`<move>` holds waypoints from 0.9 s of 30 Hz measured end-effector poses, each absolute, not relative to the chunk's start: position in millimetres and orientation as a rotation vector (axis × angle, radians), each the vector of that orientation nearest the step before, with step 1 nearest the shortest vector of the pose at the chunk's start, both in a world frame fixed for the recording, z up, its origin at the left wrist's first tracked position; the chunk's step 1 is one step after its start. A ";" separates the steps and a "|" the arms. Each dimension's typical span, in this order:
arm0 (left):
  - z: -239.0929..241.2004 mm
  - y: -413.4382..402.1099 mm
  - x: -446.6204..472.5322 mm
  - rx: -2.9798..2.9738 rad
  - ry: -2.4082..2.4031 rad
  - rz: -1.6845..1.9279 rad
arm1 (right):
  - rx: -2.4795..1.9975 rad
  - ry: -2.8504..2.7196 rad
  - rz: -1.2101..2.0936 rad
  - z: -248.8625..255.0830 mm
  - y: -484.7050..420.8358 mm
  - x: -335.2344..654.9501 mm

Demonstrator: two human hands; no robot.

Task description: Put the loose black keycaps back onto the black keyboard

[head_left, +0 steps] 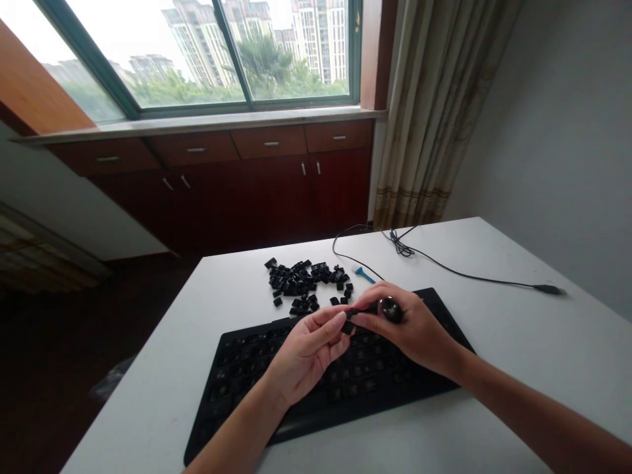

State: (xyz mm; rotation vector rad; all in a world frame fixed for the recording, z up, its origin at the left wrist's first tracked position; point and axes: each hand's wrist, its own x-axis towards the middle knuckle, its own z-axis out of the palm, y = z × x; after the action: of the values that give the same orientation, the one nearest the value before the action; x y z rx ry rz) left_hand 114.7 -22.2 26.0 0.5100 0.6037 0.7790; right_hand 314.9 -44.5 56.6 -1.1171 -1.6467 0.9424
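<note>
My left hand (309, 349) pinches a small black keycap (348, 327) between thumb and fingers. In my right hand (407, 326) is a short black tool with a shiny rounded end (390, 309). The tool's tip meets the keycap, and the fingertips hide most of that contact. Both hands are above a black keyboard (296, 428) whose keycaps are off over much of the visible part. Behind it lies a loose pile of black keycaps (295, 284).
A small blue tool (364, 274) with a pale end lies behind my right hand. The black cable (464, 275) runs across the white table (543, 368) to a plug (549, 289) at the right. Cabinets (247, 191) and a window stand beyond the table.
</note>
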 end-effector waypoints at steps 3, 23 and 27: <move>28.6 -21.2 115.6 0.473 0.587 0.793 | -1.247 -1.535 1.082 56.3 -45.6 322.2; 31.2 -17.9 112.6 0.409 0.666 0.848 | -1.390 -2.037 0.544 37.6 -41.6 383.3; 31.6 -17.2 112.8 0.432 0.661 0.843 | -1.426 -2.100 0.520 37.1 -45.1 380.6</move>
State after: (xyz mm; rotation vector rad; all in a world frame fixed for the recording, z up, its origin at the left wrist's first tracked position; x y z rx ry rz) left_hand 112.8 -17.2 31.6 0.4316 0.6606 0.8430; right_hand 380.6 -45.1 37.1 -1.4264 -2.1002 0.5199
